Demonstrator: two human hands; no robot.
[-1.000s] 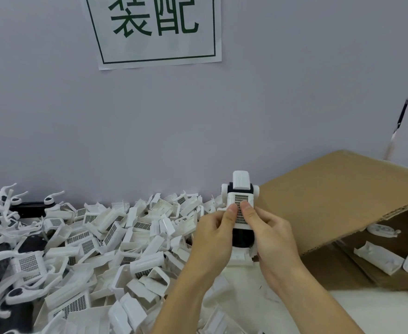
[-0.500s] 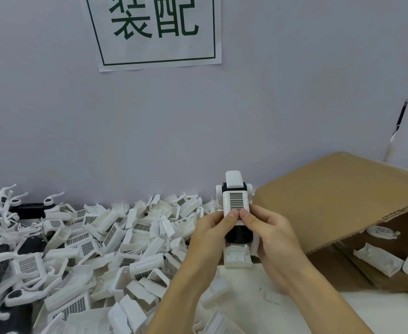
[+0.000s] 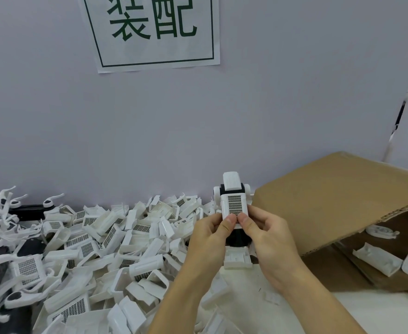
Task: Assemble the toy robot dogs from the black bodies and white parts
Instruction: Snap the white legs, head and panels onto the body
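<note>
A toy robot dog with a black body, white head and a white grille plate on top is held upright in front of me. My left hand grips its left side, thumb pressing the lower end of the grille plate. My right hand grips the right side, its thumb beside the other on the plate. The black body shows between my palms; a white rear part hangs below.
A big heap of white parts covers the table on the left. Curved white pieces and black bodies lie at the far left. An open cardboard box on the right holds a few white parts. A sign hangs on the wall.
Both hands have lifted the toy slightly and my thumbs slid down the grille plate toward its lower end.
</note>
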